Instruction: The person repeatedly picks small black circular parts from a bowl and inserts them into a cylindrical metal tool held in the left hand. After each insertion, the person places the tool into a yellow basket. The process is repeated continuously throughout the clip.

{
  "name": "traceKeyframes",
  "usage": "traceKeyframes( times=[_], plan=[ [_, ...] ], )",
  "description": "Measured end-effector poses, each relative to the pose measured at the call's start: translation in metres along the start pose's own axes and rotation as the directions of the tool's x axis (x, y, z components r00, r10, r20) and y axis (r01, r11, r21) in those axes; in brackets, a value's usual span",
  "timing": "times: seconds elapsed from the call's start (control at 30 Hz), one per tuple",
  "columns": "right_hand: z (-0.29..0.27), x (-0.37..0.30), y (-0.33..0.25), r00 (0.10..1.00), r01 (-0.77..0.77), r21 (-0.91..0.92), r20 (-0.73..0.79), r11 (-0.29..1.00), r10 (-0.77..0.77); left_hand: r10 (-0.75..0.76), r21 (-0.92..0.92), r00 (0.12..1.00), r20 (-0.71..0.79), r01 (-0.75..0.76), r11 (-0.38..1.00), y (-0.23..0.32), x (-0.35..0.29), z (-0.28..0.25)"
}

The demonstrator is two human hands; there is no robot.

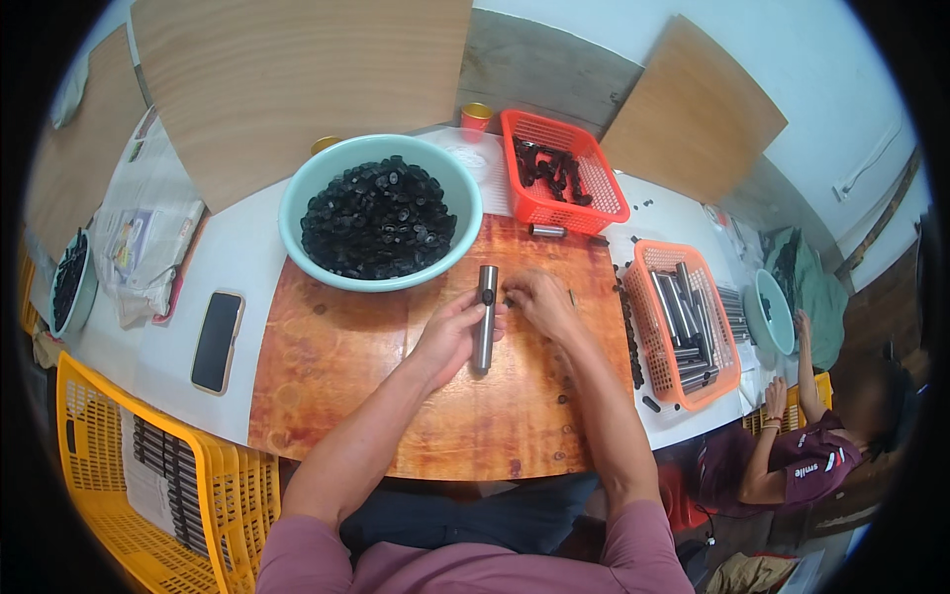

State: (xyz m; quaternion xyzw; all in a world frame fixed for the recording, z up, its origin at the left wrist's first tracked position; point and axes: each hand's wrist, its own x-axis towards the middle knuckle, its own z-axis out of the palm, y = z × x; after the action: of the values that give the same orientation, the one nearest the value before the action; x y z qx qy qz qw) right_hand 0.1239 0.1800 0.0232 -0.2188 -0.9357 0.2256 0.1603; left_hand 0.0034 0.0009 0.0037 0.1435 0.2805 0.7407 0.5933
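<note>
My left hand [453, 335] is wrapped round a shiny metal tube [483, 342], which stands nearly upright in the picture over the board. On the tube's side, by my left thumb, sits a small black oval piece [488, 296]. Just right of the tube is my right hand [541, 303], its fingers pinched together close to the left fingertips. Something dark shows at the right fingertips, too small to make out. Beyond the hands, a pale green basin [297, 238] holds a heap of small black oval pieces [381, 218].
A stained wooden board [336, 376] covers the table's middle. A phone [216, 342] lies left. At the right stand a red basket [534, 212] with black parts and an orange basket [727, 381] with metal tubes. Yellow crates [188, 445] stand lower left. Another person [792, 465] sits right.
</note>
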Motion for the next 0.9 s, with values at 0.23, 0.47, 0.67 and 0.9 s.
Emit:
traceKeyframes(
  times=[0.23,0.47,0.67,0.9],
  plan=[
    [-0.016,-0.011,-0.037,0.917,-0.371,0.189,-0.079,0.909,0.391,0.016,-0.011,1.0,-0.027,-0.016,1.0,0.003,0.0,0.0],
    [0.007,-0.03,-0.033,0.96,-0.21,0.117,-0.164,0.971,0.227,-0.025,0.0,0.999,-0.029,0.025,1.0,0.002,-0.001,0.005],
    [0.009,-0.032,-0.027,0.963,-0.201,0.149,-0.152,0.968,0.223,-0.04,0.033,0.998,-0.045,0.041,0.999,0.002,-0.002,0.007],
    [-0.012,-0.042,-0.058,0.942,0.043,0.294,-0.33,0.955,0.059,-0.032,0.079,0.999,-0.019,0.033,0.996,0.004,-0.005,0.012]
  ],
)
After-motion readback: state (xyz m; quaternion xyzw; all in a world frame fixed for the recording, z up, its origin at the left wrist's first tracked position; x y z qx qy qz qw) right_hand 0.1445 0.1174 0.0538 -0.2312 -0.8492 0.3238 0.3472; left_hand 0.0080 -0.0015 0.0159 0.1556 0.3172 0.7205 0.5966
